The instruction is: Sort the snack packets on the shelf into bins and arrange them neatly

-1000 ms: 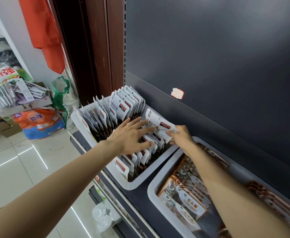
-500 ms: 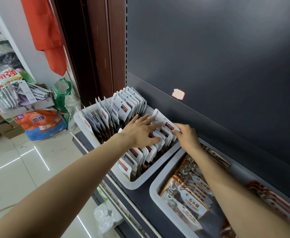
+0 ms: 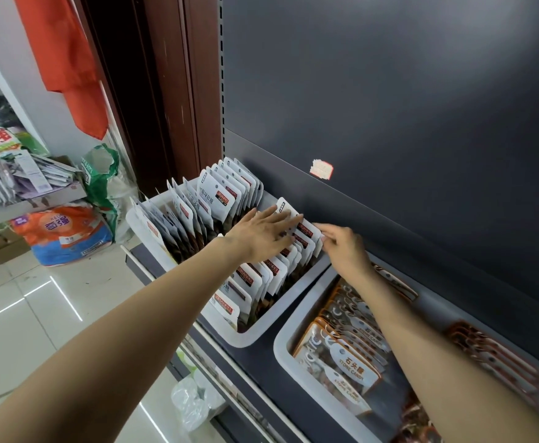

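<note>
Dark back panel (image 3: 405,91) of the shelf fills most of view, w/ a torn sticker (image 3: 321,169) on it. Two grey bins sit side by side on the shelf deck: left bin (image 3: 252,335) packed w/ upright white snack packets (image 3: 217,199) in rows, right bin (image 3: 289,343) w/ orange-edged candy packets (image 3: 341,356) lying stacked. My left hand (image 3: 261,235) lies flat, fingers straight, pressing the near-right row of white packets. My right hand (image 3: 345,247) pinches the rearmost white packet (image 3: 289,211) of that row by its edge, beside the back panel.
</note>
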### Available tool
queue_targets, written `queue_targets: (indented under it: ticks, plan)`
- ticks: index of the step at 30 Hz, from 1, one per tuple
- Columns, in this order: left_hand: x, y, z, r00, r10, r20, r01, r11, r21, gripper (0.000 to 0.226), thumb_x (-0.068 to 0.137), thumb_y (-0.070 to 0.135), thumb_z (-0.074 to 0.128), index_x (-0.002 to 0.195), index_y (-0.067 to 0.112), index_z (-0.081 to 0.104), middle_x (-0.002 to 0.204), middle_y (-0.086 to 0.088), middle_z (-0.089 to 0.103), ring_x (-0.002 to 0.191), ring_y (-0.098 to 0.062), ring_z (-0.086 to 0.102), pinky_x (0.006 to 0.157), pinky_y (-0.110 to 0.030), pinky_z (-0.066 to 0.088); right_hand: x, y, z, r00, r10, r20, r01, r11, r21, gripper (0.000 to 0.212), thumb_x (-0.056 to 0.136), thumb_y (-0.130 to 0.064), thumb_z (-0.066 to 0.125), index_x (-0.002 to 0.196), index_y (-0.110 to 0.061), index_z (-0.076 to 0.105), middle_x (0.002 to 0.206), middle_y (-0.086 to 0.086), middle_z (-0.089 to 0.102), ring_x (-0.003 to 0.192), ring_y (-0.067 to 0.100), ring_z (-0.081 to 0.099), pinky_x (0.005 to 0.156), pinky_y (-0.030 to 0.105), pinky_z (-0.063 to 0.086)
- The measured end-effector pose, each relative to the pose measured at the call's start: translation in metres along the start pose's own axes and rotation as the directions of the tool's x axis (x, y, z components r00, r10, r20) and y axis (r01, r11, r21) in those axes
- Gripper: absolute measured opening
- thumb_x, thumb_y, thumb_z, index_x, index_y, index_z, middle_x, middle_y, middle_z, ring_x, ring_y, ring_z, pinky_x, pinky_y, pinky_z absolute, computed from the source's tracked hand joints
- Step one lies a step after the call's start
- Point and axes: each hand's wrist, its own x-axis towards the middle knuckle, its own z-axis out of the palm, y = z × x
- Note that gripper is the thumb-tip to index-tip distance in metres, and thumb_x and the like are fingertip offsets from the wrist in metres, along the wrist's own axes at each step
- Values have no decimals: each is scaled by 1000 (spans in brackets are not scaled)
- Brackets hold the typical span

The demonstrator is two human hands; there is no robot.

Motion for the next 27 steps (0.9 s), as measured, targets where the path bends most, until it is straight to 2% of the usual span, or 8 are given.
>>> queue_targets:
  ticks: [6, 9, 12, 16, 20, 22, 24, 27]
  plan:
    - [-11, -3, -12, 991, -74, -113, 21, 908, -418, 61, 98, 46, 39, 151, 30, 14, 160, 6, 0, 146, -14, -8, 117, -41, 1, -16, -11, 4, 985, 150, -82, -143, 986, 79, 48, 98, -11, 46, 144, -14, 35, 146, 8, 42, 135, 22, 40, 105, 32, 37]
    - [-15, -9, -26, 961, -253, -112, 155, 826, -541, 53, 103, 37, 31, 150, 17, 23, 154, -7, 29, 142, -25, 27, 114, -39, 22, -31, -22, 9, 959, 259, -112, -244, 961, 130, 50, 99, -16, 45, 146, -16, 30, 148, 7, 39, 135, 22, 39, 104, 34, 39]
    - [-19, -13, -37, 963, -267, 25, 244, 834, -495, 42, 105, 25, 25, 134, 2, 46, 130, -19, 56, 117, -32, 54, 99, -36, 39, -39, -38, 18, 927, 369, -65, -351, 916, 191, 47, 100, -12, 40, 146, -15, 30, 140, 8, 48, 129, 26, 47, 101, 36, 42]
    - [-17, -23, -37, 973, -207, 102, 228, 795, -562, 36, 102, 18, 37, 126, -3, 53, 129, -22, 56, 119, -36, 52, 98, -39, 40, -43, -58, 38, 894, 448, -1, -430, 859, 278, 45, 100, -10, 37, 143, -26, 36, 127, -4, 56, 117, 29, 55, 99, 43, 44]
    - [-16, -31, -36, 977, -95, 191, 193, 772, -605, 37, 100, 11, 42, 134, -3, 47, 136, -22, 50, 124, -36, 48, 99, -35, 39, -48, -70, 56, 874, 484, -33, -408, 771, 488, 53, 96, -2, 42, 143, -27, 38, 126, -11, 52, 115, 8, 50, 102, 26, 38]
    - [-14, -39, -34, 977, -43, 207, 159, 796, -584, 30, 100, 7, 37, 126, -1, 51, 131, -20, 53, 110, -32, 55, 89, -31, 42, -50, -78, 58, 867, 493, -74, -371, 738, 564, 54, 94, 3, 43, 142, -22, 40, 120, -12, 51, 113, 7, 48, 106, 26, 35]
    - [-13, -46, -39, 978, -73, 194, 188, 711, -677, 19, 101, 11, 34, 111, 9, 50, 116, -14, 55, 89, -22, 55, 73, -26, 43, -48, -84, 60, 863, 497, -87, -360, 727, 585, 49, 95, 2, 45, 139, -21, 44, 121, -10, 54, 114, 8, 50, 106, 28, 37]
    - [-10, -49, -41, 984, -51, 168, 155, 704, -693, 33, 104, 19, 31, 135, 21, 41, 126, -8, 51, 103, -24, 57, 81, -22, 43, -44, -89, 63, 833, 545, -95, -401, 713, 574, 42, 97, -4, 44, 135, -21, 48, 128, -2, 58, 116, 11, 54, 99, 24, 42]
